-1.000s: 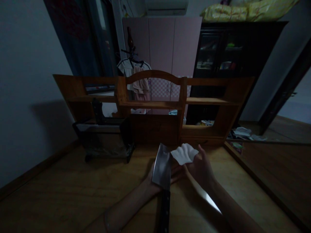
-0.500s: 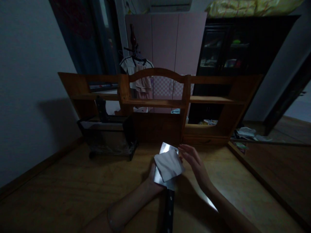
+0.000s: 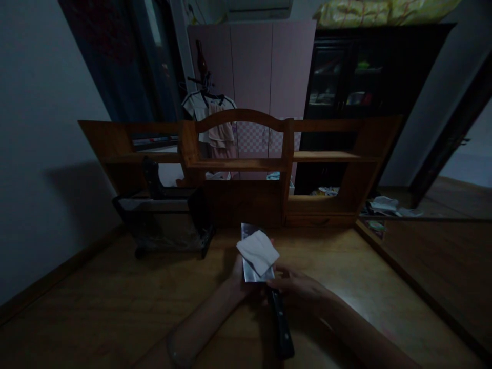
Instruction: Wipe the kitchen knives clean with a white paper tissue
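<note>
One white sheet point(image 3: 258, 252) atop cleaver point(image 3: 281, 320)

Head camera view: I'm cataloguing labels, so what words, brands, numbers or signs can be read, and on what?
None can be read.
Rectangular metal cleaver blade, partly under tissue-like white sheet: no lettering can be made out.
Tall black glass-fronted cabinet: any print inside is too small and dark.
</note>
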Motion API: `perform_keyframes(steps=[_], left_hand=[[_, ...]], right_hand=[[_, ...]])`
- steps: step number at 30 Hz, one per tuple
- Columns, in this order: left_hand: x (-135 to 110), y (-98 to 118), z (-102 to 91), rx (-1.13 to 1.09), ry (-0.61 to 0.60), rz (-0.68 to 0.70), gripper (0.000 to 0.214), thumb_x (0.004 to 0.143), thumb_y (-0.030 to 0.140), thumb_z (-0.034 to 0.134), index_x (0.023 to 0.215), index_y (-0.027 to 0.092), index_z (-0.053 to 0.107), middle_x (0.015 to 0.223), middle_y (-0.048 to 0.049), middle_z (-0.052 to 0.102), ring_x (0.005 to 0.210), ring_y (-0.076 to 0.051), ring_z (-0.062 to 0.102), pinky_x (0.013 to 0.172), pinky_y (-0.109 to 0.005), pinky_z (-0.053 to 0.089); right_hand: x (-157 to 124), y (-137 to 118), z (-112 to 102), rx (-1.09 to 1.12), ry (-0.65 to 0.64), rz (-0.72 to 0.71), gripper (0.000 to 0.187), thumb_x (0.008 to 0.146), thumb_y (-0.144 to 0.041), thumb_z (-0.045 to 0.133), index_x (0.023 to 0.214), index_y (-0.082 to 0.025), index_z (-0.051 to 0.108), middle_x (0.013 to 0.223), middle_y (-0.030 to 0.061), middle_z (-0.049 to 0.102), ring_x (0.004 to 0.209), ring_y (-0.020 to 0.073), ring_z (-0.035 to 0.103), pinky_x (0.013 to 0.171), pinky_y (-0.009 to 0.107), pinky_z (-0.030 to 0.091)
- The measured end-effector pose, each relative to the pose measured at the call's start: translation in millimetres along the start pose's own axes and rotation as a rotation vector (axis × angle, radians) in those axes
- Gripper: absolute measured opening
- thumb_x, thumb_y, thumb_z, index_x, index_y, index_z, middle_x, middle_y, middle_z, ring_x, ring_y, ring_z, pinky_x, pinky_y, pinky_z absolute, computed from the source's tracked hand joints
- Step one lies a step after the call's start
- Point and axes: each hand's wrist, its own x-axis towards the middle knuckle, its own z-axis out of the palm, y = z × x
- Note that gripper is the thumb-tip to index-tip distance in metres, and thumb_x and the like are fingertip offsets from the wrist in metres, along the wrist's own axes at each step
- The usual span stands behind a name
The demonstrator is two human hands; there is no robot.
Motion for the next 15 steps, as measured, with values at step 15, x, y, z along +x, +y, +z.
perform_keyframes(steps=[15], left_hand=[[11.5, 1.5, -8.6, 0.06, 0.108, 0.078, 0.04, 0.071, 0.02, 0.072, 0.108, 0.007, 0.063, 0.098, -0.0161, 0.07, 0.08, -0.026, 0.069, 0.077, -0.037, 0.053]], right_hand=[[-18.5, -38.9, -16.5, -0.69, 0.534, -0.361, 0.031, 0.077, -0.048, 0.064, 0.069, -0.017, 0.063, 0.063, 0.0045, 0.064, 0.057, 0.0191, 0.062, 0.051, 0.028, 0.047]])
